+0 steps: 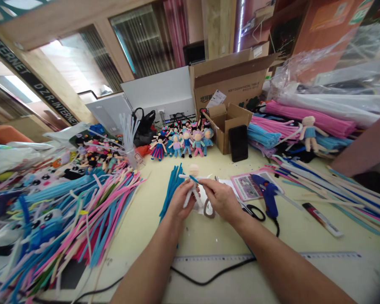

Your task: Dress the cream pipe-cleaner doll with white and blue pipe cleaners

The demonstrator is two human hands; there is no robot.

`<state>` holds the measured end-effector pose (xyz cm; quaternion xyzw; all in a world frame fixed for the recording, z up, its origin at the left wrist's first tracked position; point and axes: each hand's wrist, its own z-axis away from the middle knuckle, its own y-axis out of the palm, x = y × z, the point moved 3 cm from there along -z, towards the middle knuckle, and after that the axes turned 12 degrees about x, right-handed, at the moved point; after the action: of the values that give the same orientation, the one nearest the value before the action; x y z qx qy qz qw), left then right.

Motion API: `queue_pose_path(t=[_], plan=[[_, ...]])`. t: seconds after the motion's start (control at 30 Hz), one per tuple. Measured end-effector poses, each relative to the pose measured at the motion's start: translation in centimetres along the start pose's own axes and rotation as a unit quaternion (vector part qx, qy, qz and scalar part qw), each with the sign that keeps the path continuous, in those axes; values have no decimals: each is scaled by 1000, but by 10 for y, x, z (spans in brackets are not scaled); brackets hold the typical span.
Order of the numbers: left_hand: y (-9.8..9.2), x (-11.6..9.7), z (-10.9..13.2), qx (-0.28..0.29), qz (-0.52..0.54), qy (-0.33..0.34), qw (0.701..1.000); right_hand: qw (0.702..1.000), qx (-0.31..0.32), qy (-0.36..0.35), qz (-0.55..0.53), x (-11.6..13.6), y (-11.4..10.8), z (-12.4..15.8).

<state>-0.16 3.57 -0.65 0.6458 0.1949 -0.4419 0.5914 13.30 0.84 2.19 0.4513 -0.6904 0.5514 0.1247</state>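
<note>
My left hand is closed around the legs of a small cream pipe-cleaner doll held upright over the table. My right hand pinches a short blue pipe cleaner laid across the doll's chest, just under its round head. A bundle of blue pipe cleaners lies on the table right behind my left hand. Black-handled scissors and a blue glue gun rest just right of my right hand.
A big heap of coloured pipe cleaners covers the left side. Finished dolls stand in a row at the back, beside cardboard boxes and a black phone. More pipe-cleaner bundles lie right. A ruler and cable cross the near edge.
</note>
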Motion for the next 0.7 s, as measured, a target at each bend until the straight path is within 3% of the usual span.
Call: queue_pose_path(t=[0.47,0.7], plan=[[6,-1,4,8,32,2,999,999,-13,11,-39,-6,3,-2],[8,-1,5,33,34,8,999,979,-14,89,-181,-17,7,-6]])
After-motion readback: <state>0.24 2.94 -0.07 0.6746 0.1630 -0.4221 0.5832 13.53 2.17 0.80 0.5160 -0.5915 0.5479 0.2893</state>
